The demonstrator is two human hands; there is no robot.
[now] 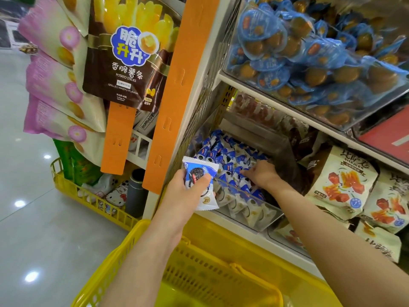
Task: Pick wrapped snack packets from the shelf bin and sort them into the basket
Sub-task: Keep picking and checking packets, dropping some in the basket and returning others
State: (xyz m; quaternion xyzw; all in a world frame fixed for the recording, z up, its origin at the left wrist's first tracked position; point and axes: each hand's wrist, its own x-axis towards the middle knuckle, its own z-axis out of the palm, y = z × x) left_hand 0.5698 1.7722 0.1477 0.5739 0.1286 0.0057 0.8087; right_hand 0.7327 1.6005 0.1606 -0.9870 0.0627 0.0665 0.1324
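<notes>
**Shopper lifts cookie packet from shelf bin**

A person's left hand (188, 191) grasps a blue-and-white wrapped snack packet (200, 171) with a dark round cookie printed on it, thumb and fingers curled round its lower half, just in front of the near left corner of the clear shelf bin (254, 210); a second white wrapper shows under the same fingers. The right hand (260, 173) reaches into the bin from the right, its fingers (245, 172) lying bent on the heap of matching packets (232, 159); whether they pinch one cannot be told, as the tips are hidden among the wrappers. The yellow basket (132, 239) sits low and near, below both forearms and in front of the shelf. To the left hangs a brown bag of potato sticks (124, 60) beside an orange hanging strip (177, 85); on the shelf above, a clear tub holds blue-wrapped brown snacks (309, 52); white pouches with orange-red pictures (340, 180) stand just right of the bin; another yellow basket (66, 185) rests on the floor at far left.
</notes>
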